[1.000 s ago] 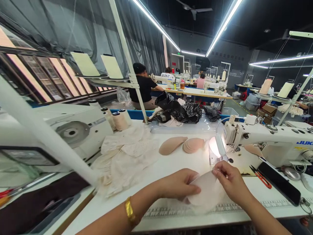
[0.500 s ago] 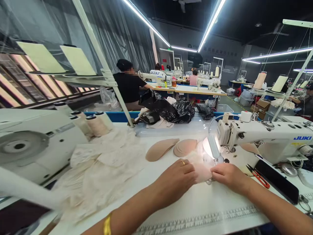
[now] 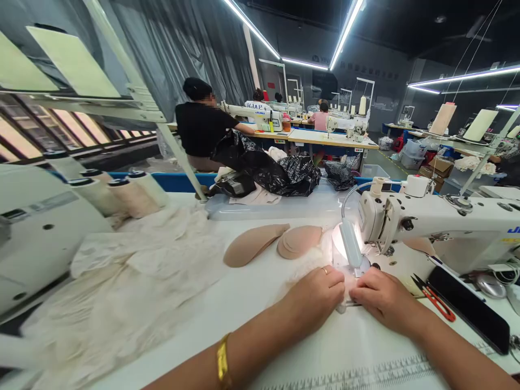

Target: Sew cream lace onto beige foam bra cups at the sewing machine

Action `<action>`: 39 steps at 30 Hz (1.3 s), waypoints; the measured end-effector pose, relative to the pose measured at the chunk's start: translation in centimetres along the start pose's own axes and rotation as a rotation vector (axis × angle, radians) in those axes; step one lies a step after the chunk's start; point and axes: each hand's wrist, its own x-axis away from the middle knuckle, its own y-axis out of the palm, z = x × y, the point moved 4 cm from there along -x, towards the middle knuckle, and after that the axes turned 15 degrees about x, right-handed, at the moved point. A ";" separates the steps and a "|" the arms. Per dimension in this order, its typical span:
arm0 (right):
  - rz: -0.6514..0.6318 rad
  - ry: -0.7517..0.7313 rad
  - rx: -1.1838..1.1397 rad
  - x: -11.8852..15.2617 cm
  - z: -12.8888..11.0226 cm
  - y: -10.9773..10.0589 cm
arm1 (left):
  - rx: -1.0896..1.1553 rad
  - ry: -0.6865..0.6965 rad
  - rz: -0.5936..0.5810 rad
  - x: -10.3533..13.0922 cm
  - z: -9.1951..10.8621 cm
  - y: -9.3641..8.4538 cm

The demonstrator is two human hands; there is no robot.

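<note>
Pale fabric piece (image 3: 320, 265) lies flat on the white table (image 3: 260, 287) under our fingers, just in front of the sewing machine (image 3: 439, 227) and its bright lamp (image 3: 345, 244). Our left hand (image 3: 314, 300) presses down on its near edge, and our right hand (image 3: 382, 300) rests just beside it, fingertips almost touching; whether either pinches the cloth we cannot tell. Two beige foam cups (image 3: 276, 244) sit just beyond, red-handled snips (image 3: 434, 298) to the right.
</note>
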 end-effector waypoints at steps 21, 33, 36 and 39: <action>0.019 0.062 0.001 0.2 0.7 -0.3 | -0.037 -0.020 -0.029 -0.7 0.1 1.1; -0.011 0.154 0.081 0.1 1.2 0.6 | 0.105 0.007 -0.173 -3.0 -2.7 0.8; -0.016 0.182 0.114 0.2 1.5 1.0 | 0.196 -0.029 -0.184 -4.2 -3.0 0.0; -0.019 0.211 0.141 0.1 1.7 1.2 | 0.352 -0.021 -0.127 -5.0 -2.8 -1.0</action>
